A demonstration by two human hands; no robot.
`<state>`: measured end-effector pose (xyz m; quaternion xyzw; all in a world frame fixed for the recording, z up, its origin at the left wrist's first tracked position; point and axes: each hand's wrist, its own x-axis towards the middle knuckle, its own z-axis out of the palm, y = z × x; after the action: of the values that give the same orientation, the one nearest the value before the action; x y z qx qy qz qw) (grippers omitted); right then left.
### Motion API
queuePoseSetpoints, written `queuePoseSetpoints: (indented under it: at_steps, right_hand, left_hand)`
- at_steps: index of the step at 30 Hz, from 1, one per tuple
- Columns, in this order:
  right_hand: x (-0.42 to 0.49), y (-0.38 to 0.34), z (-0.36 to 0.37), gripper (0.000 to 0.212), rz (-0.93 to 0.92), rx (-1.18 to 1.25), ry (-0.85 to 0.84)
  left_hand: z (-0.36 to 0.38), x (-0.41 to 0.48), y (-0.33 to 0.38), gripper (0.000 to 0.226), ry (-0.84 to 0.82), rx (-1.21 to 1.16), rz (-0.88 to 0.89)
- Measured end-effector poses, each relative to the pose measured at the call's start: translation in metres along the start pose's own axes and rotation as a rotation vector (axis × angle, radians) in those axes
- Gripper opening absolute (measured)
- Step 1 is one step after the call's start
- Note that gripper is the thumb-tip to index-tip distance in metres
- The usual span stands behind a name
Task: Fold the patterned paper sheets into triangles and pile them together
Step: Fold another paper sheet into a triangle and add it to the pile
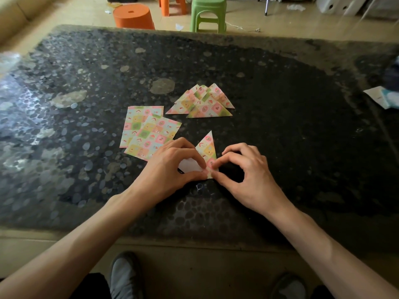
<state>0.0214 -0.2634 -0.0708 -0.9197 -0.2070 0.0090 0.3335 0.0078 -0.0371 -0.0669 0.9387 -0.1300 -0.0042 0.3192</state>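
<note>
A patterned paper sheet [207, 147] lies half folded on the dark table, one pointed flap standing up and its white underside showing beneath my left hand. My left hand [172, 167] pinches the sheet's near corner with thumb and forefinger. My right hand [244, 169] pinches the same corner from the right. A pile of folded paper triangles [203, 102] lies further back in the middle. Flat patterned sheets [146, 132] lie overlapped to the left of my hands.
The dark speckled stone table [291, 126] has its near edge just below my forearms. White and blue papers [382, 97] lie at its right edge. An orange stool [133, 17] and a green stool [208, 14] stand on the floor beyond the far edge.
</note>
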Motion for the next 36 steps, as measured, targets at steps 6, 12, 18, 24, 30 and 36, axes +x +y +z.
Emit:
queuePoseSetpoints:
  at_steps: [6, 12, 18, 24, 30, 36]
  right_hand:
    - [0.002, -0.006, -0.001, 0.015, 0.055, -0.009, -0.033]
    - [0.006, -0.013, -0.001, 0.018, 0.134, -0.031, -0.082]
    - [0.006, -0.016, -0.002, 0.018, 0.170, -0.038, -0.100]
    - [0.001, -0.015, 0.003, 0.012, 0.141, -0.024, -0.054]
    - [0.002, -0.017, 0.005, 0.020, 0.152, -0.053, -0.065]
    - [0.005, -0.021, 0.002, 0.020, 0.183, -0.095, -0.102]
  left_hand:
    - [0.000, 0.003, 0.001, 0.021, -0.004, 0.000, -0.005]
    - [-0.001, 0.001, 0.003, 0.024, 0.012, -0.010, -0.030]
    - [-0.003, 0.004, 0.006, 0.027, -0.005, 0.004, -0.060]
    - [-0.004, 0.007, 0.009, 0.026, -0.051, 0.014, -0.094]
    - [-0.007, 0.009, 0.009, 0.034, -0.070, 0.005, -0.097]
    - [-0.008, 0.011, 0.009, 0.036, -0.088, 0.014, -0.076]
